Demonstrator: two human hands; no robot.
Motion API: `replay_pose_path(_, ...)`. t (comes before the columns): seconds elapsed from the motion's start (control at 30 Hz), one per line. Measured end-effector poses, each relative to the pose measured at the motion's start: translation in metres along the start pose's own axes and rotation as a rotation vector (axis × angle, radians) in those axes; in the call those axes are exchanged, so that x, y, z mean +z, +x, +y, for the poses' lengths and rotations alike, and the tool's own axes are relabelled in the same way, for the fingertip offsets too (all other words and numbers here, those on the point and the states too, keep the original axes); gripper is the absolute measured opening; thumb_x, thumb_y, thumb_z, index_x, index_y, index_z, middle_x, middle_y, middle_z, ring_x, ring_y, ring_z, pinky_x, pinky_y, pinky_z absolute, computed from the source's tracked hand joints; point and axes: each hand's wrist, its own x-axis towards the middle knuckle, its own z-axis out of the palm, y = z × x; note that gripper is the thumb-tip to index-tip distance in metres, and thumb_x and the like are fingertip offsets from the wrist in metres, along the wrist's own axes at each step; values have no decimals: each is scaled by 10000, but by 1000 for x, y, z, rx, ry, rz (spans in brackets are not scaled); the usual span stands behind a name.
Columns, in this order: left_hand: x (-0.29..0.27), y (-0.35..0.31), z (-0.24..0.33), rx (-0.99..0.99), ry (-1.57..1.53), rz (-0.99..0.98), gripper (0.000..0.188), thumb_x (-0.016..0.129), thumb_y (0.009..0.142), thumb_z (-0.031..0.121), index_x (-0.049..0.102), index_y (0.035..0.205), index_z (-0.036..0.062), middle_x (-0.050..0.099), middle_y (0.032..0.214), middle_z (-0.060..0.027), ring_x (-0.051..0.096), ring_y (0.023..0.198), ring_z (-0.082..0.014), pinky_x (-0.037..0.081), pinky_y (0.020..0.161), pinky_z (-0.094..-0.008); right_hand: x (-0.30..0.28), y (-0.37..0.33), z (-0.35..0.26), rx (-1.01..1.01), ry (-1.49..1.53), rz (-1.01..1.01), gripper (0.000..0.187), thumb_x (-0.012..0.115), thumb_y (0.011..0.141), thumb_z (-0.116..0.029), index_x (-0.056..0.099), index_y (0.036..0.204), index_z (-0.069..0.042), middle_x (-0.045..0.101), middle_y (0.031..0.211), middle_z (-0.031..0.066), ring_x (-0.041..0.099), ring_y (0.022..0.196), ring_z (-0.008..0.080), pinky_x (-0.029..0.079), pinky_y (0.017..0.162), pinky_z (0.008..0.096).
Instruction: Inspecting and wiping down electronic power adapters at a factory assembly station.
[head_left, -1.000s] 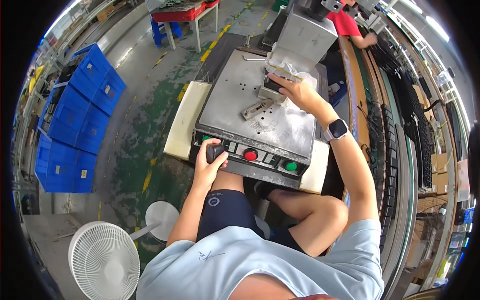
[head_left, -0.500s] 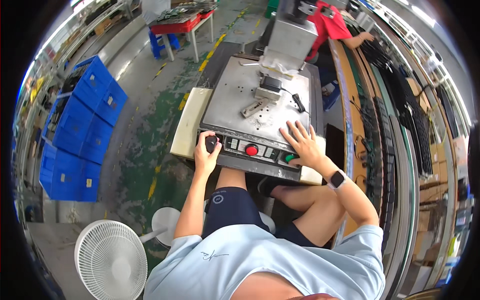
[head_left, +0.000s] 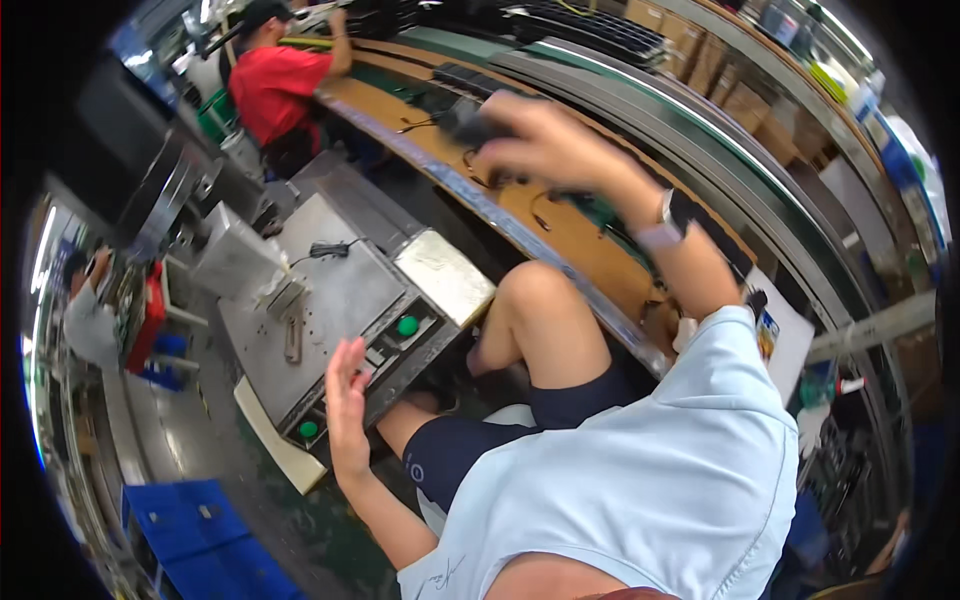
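Observation:
My left hand [head_left: 347,415], fingers stretched out and holding nothing, is in front of the machine's control panel, between two green buttons [head_left: 407,326]. It hides part of the panel. Over the brown workbench [head_left: 585,255] my right hand [head_left: 555,145] is blurred by motion. At its fingertips is a dark, blocky thing [head_left: 470,125] that looks like a black power adapter, also smeared. On the machine's metal plate [head_left: 345,300] a coiled black cable [head_left: 330,248] lies beside the fixture under the press head [head_left: 235,255]. A small slotted metal bar [head_left: 293,340] rests nearer to me.
A person in a red shirt [head_left: 275,90] works at the bench's far end. Blue bins [head_left: 205,540] stand at lower left. Behind the bench run conveyor rails [head_left: 690,150], with cardboard boxes [head_left: 750,110] on a shelf. Another person [head_left: 90,320] is at far left.
My view has swung right. My left hand has let go of a black thing and opened. My right hand has left the machine plate and moved over the bench.

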Motion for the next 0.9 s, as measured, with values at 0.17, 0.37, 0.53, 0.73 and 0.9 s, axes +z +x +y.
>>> replay_pose_path(0.17, 32, -2, -50, -148, -3, -173, 450, 511, 983, 185, 447, 1391, 7, 538, 1366, -145, 514, 1240, -246, 384, 1042, -347, -235, -94, 208, 472, -1070, 441, 428, 644, 892, -317, 562, 1194, -24, 679, 1056, 189, 664, 884, 307, 510, 759, 397)
replay_pose_path(0.37, 32, -24, -76, -319, -41, -215, 399, 583, 943, 135, 518, 1313, 0, 591, 1288, -142, 574, 1153, -238, 445, 975, -329, -211, -130, 256, 874, -1267, 563, 310, 554, 877, -201, 663, 962, 77, 660, 981, 259, 638, 884, 420, 532, 789, 456)
replay_pose_path(0.53, 43, -8, -65, -312, 36, -296, 370, 595, 926, 110, 543, 1273, -7, 615, 1247, -133, 596, 1109, -223, 463, 949, -320, -128, 14, 256, 378, -803, 425, 619, 622, 879, -498, 593, 1148, 58, 597, 1167, 248, 593, 1025, 393, 490, 884, 457)
replay_pose_path(0.73, 38, -28, -60, -294, 158, -252, 362, 601, 913, 94, 553, 1256, -10, 629, 1222, -126, 603, 1086, -214, 458, 963, -320, -49, 128, 284, 692, -816, 262, 873, 594, 791, -714, 585, 1245, 31, 466, 1387, 214, 443, 1268, 397, 349, 1022, 550)
replay_pose_path(0.9, 15, -95, -104, -460, -32, -61, 353, 575, 926, 57, 538, 1273, 2, 608, 1251, -137, 587, 1108, -216, 440, 972, -305, -56, 143, 297, 844, -910, 139, 928, 608, 759, -744, 574, 1293, 14, 477, 1397, 223, 447, 1289, 418, 342, 1038, 576)
